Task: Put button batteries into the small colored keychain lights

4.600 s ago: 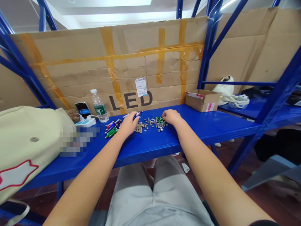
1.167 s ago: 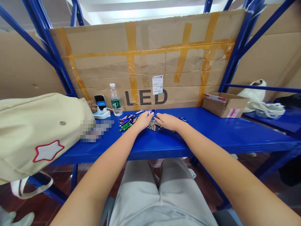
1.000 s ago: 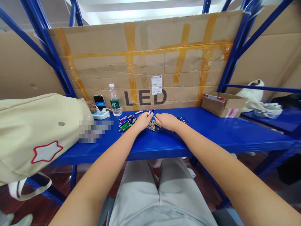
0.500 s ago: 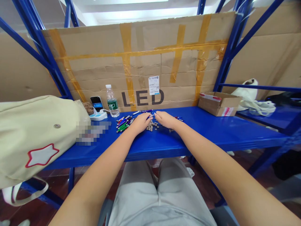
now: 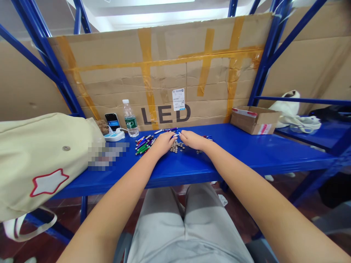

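My left hand is closed, its fingertips pinching a slim blue and silver tube above the table. Facing it, my right hand is closed too, with thumb and forefinger at the tube's other end; what exactly they grip is too small to make out. Below and between both hands lies a pile of small round silver discs. Left of my left hand rests a heap of pen-shaped metal tubes in green, blue and red. More tubes lie beyond my right wrist, partly hidden by it.
On the blue table, a water bottle, a phone and a white power strip stand at the back left. A cream bag covers the left end. An open cardboard box sits right, before a cardboard wall.
My fingertips have shifted slightly around the tube, still close together. The view has tilted a little; the heap and the discs lie as before.
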The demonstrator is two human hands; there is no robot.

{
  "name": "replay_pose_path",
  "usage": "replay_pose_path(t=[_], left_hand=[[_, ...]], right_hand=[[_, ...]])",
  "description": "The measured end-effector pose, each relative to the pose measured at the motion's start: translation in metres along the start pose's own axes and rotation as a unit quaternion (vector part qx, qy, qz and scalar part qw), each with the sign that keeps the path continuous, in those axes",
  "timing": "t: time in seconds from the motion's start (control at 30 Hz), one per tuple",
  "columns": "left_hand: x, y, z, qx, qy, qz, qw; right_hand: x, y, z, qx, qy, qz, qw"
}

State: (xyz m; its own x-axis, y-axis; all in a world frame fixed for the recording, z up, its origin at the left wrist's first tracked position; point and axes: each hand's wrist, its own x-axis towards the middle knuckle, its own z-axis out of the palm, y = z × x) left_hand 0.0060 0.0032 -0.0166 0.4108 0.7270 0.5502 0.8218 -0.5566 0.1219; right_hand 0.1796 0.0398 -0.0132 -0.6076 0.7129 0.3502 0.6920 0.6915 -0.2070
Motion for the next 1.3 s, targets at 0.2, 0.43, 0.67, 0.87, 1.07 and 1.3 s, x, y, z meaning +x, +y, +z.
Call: replay_pose_path(t=[0.2, 0.43, 0.67, 0.87, 1.07, 1.3], left_hand=[[0.000, 0.000, 0.001, -0.006, 0.017, -0.045, 0.999], [0.024, -0.022, 0.002, 0.035, -0.025, -0.109, 0.993], [0.070, -0.043, 0.015, 0.162, -0.107, -0.135, 0.972], [0.079, -0.055, 0.000, 0.218, -0.060, -0.176, 0.958], [0.049, -0.075, -0.038, 0.200, -0.192, -0.176, 0.944], [0.004, -0.076, -0.041, 0.128, -0.241, -0.144, 0.951]], right_hand=[[-0.001, -0.004, 0.001, 0.013, -0.031, 0.008, 0.999], [0.000, 0.013, -0.007, 0.101, 0.098, 0.074, 0.987], [0.003, 0.037, -0.008, 0.154, 0.184, 0.163, 0.957], [0.002, 0.037, -0.008, 0.135, 0.161, 0.161, 0.964], [-0.002, 0.029, -0.012, 0.112, 0.140, 0.127, 0.976], [-0.010, 0.015, -0.017, 0.061, 0.043, 0.038, 0.996]])
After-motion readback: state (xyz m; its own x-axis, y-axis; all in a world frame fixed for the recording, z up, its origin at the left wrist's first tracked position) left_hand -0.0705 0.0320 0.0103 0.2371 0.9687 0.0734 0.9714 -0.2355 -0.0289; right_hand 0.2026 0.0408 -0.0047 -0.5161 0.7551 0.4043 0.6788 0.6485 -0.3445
